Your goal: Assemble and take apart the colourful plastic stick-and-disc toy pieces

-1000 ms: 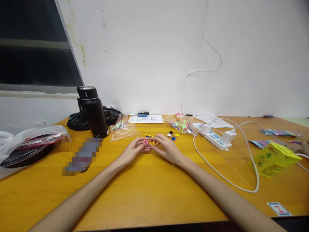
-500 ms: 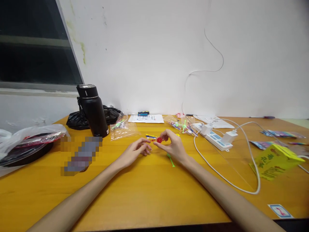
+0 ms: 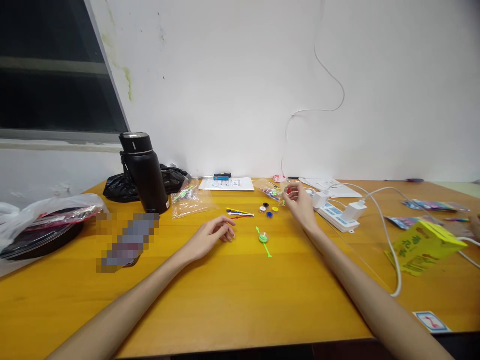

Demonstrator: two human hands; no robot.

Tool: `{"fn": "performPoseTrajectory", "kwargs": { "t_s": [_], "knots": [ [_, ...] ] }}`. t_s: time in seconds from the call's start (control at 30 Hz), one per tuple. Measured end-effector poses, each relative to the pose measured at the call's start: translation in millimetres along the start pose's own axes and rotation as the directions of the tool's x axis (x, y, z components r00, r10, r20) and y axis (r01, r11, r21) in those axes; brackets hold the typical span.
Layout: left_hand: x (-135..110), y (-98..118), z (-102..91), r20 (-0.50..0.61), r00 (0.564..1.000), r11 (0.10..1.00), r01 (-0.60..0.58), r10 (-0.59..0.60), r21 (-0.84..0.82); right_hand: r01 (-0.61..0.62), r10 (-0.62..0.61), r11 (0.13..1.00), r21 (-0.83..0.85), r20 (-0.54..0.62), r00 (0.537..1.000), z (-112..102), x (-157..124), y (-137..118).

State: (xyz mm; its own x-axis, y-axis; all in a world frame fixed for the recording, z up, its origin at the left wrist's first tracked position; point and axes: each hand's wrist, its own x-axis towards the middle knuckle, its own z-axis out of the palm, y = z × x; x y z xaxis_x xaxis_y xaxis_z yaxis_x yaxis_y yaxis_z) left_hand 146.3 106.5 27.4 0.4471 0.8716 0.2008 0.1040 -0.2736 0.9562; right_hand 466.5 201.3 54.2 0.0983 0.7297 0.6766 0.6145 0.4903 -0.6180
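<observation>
My right hand [image 3: 301, 205] is at the back right of the table, its fingers pinched on a small red disc [image 3: 289, 190] beside the clear bag of coloured parts [image 3: 270, 189]. My left hand [image 3: 210, 236] rests on the table, fingers loosely curled and apart, holding nothing. Just beyond it lie thin coloured sticks, among them a red stick [image 3: 242, 217] and a yellow stick [image 3: 233, 210]. Several small round pieces, including a yellow disc [image 3: 275, 209] and a blue disc [image 3: 269, 215], sit between the hands. Nearer lies a green arrow-ended stick with a round centre [image 3: 264, 239].
A black bottle [image 3: 144, 172] and a blurred-out flat object [image 3: 129, 242] stand to the left. On the right are a white power strip [image 3: 339, 218] with looping cables and a yellow carton [image 3: 423, 247]. A second clear bag [image 3: 191, 200] lies near the back.
My right hand has moved right and away from me with the red disc, uncovering the small discs and the green piece. My left hand has hardly moved.
</observation>
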Motion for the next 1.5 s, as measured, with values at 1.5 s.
{"fn": "performPoseTrajectory", "kwargs": {
  "t_s": [1.5],
  "knots": [
    [2.5, -3.5, -1.4, 0.002, 0.999, 0.981, -0.035, 0.036, -0.190, -0.531, 0.047, 0.617, 0.581, 0.646, 0.762, 69.9, -89.0, -101.8]
  ]
}}
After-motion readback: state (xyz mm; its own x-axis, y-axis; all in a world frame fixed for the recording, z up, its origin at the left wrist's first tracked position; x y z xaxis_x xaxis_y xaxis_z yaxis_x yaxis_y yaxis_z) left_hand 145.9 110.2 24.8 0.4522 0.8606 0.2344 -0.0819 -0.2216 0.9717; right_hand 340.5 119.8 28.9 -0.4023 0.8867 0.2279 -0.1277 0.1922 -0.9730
